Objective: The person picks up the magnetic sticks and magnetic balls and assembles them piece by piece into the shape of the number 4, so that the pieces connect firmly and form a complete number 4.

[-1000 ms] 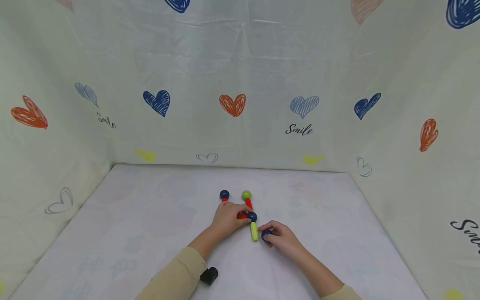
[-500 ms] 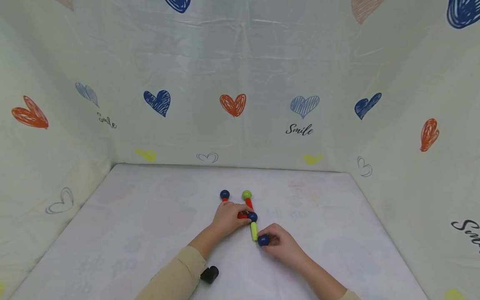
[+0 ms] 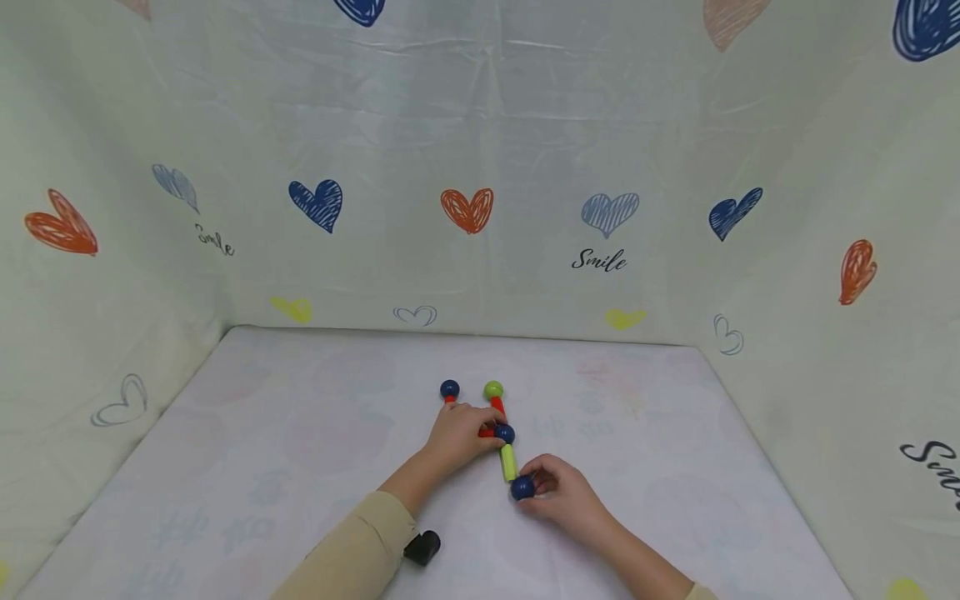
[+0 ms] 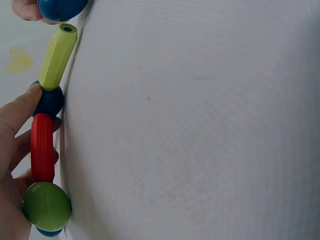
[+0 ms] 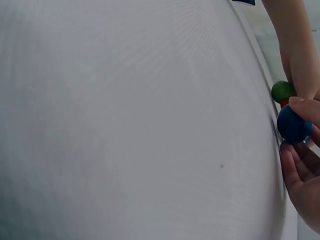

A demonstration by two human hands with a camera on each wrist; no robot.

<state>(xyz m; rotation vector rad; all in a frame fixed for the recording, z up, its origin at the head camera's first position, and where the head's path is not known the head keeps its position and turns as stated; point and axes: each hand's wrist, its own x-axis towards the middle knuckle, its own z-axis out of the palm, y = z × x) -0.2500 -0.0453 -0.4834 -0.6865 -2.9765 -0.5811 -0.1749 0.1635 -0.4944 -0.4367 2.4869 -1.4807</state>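
Observation:
My left hand (image 3: pixel 457 435) grips a joined set of magnetic building balls and rods, thumb and fingers at the middle blue ball (image 3: pixel 505 434). From that ball a yellow-green rod (image 3: pixel 508 462) points toward the near side, and a red rod (image 4: pixel 42 147) links it to a green ball (image 3: pixel 492 390). Another blue ball (image 3: pixel 449 389) on a red rod lies at the far left, partly hidden by my left hand. My right hand (image 3: pixel 564 493) pinches a loose blue ball (image 3: pixel 522 487). It sits right by the rod's near end, with a narrow gap showing in the left wrist view.
A small black object (image 3: pixel 423 548) lies beside the left sleeve (image 3: pixel 360 546). The white-covered table (image 3: pixel 300 400) is backed by a pale curtain (image 3: pixel 525 150) printed with hearts.
My right hand has brought its blue ball toward the near side and left, from beside the yellow-green rod to its near end. The left hand keeps its place.

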